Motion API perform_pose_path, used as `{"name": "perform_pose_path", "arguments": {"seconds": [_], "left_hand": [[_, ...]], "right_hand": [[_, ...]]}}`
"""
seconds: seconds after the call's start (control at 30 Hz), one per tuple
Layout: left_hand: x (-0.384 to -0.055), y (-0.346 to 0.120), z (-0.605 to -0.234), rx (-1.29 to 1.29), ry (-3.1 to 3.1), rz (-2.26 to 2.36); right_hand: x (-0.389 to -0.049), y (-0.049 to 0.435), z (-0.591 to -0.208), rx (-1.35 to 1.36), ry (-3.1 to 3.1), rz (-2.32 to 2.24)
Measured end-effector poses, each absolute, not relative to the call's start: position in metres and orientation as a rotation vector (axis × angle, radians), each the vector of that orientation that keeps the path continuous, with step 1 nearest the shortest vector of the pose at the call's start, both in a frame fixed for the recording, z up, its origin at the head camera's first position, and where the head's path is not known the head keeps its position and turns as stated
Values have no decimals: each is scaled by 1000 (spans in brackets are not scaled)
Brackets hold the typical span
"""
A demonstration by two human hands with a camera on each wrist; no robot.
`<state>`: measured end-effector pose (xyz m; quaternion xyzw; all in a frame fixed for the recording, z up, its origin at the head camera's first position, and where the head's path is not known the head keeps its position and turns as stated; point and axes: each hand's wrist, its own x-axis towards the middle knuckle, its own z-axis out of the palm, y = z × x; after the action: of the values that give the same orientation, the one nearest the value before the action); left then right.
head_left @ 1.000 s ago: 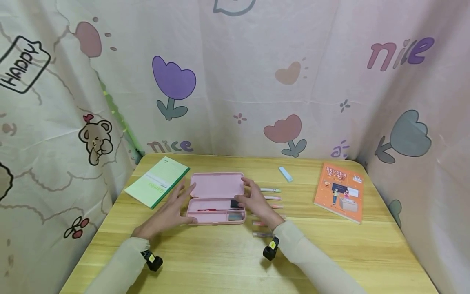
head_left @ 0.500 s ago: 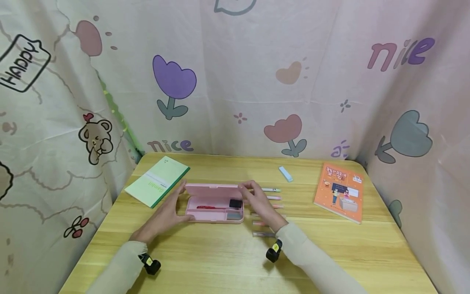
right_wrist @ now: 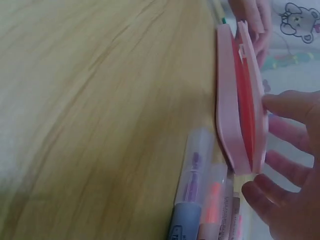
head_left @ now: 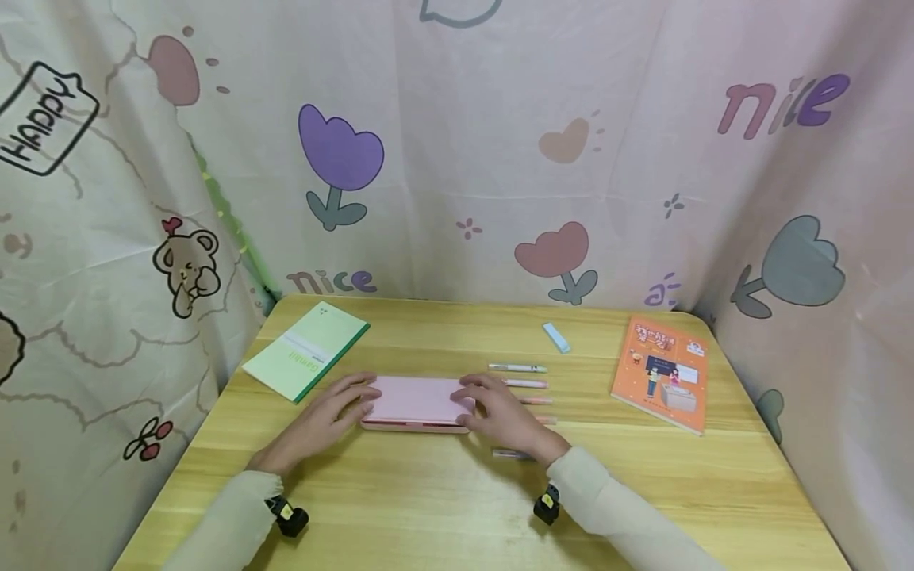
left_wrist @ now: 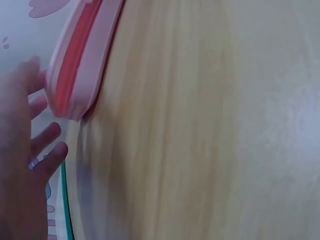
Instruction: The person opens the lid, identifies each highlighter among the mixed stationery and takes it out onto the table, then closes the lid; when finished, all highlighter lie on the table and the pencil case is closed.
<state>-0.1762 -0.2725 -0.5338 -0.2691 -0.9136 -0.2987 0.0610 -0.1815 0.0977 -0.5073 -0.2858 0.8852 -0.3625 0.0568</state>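
A pink pencil case (head_left: 417,400) lies on the table between both hands, its lid lowered, with a narrow gap along the front that shows red inside. That gap also appears on the case (right_wrist: 256,115) in the right wrist view. My left hand (head_left: 328,419) rests its fingertips on the left end of the lid. On the right end, my right hand (head_left: 505,419) touches the lid with bent, spread fingers. Neither hand grips the case around its body. Several highlighters (head_left: 517,368) lie in a column beside and under the right hand, which partly covers them.
A green notebook (head_left: 307,353) lies at the table's back left. A small light-blue bar (head_left: 555,337) is at the back, right of centre. Farther right lies an orange book (head_left: 660,374). Printed curtains (head_left: 457,159) hang around the wooden table (head_left: 428,507).
The pencil case's lid has swung from fully raised back down over the tray, hiding the things inside. Both hands have followed it down onto the lid's ends.
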Motion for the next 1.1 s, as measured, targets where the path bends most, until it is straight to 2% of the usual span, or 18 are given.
{"name": "perform_pose_path", "arguments": {"seconds": [0.8,0.93,1.1], "left_hand": [[-176,-276,-528,-827,-2874,-909],[-183,-278,-523,-765,-2876,-1071],[-195,-286,-498,-680,-2815,-1065]], "right_hand": [[-184,97,-506,-989,2733,-917],[-186,107,-501,-904,2717,-1035],[-198,139,-479,-842,2793,-1262]]}}
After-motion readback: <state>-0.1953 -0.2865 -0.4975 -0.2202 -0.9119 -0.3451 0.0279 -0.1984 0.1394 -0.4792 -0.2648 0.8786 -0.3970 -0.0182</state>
